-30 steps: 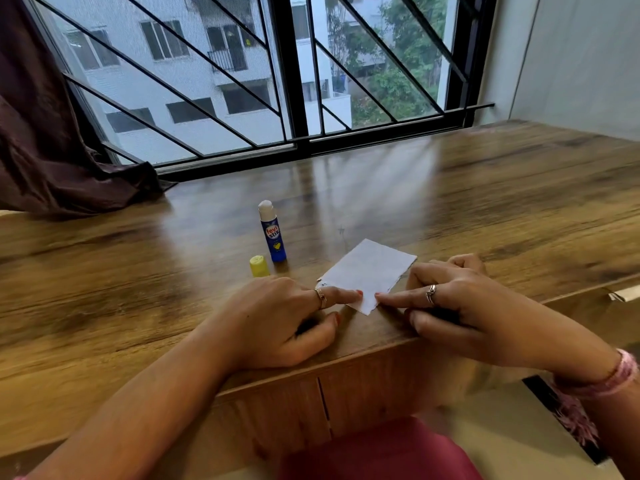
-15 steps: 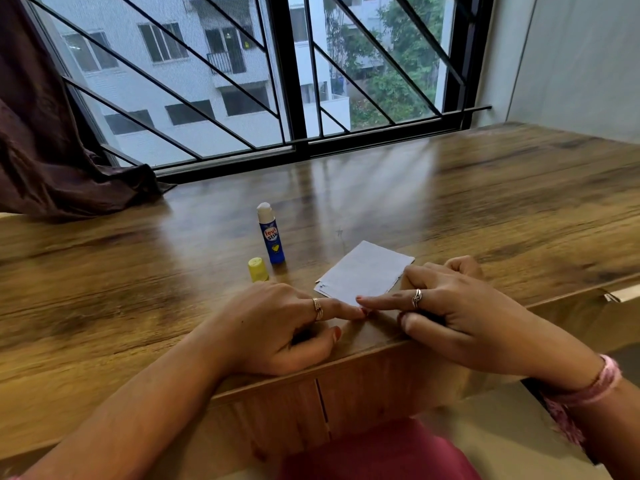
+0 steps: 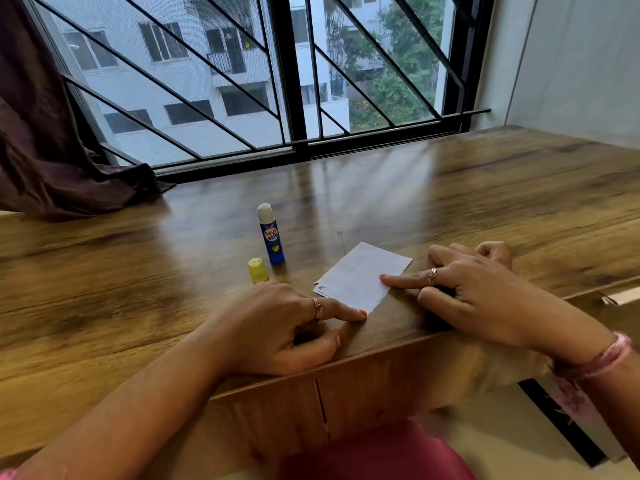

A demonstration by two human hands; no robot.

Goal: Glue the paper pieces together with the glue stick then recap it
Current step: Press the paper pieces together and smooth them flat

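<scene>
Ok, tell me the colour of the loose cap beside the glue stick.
Yellow; the cap shows best in the head view.

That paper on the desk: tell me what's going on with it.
A person is pressing the paper pieces flat on the wooden desk. The left hand holds down the near corner with its index finger, and the right hand presses a fingertip on the right side. The glue stick stands upright and uncapped behind the paper, touched by neither hand. Its yellow cap sits beside it, so recapping remains to be done.
</scene>
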